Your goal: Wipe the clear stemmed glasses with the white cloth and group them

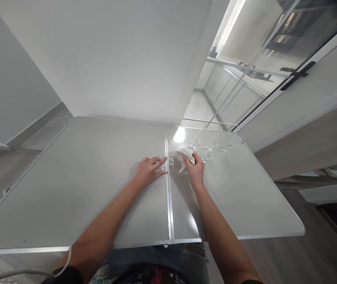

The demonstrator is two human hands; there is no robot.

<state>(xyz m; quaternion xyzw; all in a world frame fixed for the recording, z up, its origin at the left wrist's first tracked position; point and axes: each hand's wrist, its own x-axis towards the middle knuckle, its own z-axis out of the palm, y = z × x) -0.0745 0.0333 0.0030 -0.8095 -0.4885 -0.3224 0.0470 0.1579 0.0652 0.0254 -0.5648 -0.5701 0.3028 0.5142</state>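
- a small clear glass (171,164) is at the middle of the table, over the metal strip (169,205) that runs between its two halves; whether it rests there or is held just above cannot be told.
- it looks light, stiff and fragile, and its smooth wall may be slippery; a gentle hold around the sides, with thumb and fingers opposed, should suit it better than a hard pinch at the rim.
- the left hand (148,170) is closed lightly on this glass, forefinger along the far side, thumb along the near side.
- the right hand (195,169), just beside it, is clamped on a crumpled white cloth (183,162), pinched between thumb and fingers; the cloth looks soft and very light, easy to bunch anywhere, and is apart from the glass.
- beyond the right hand, clear stemmed glasses (222,140) stand or lie close together near the far right edge; their outlines are too faint to count.
- the table (68,189) is pale, with a metal edge.
- behind it are a white wall (127,59) and, at right, a glass-panelled partition (263,43).
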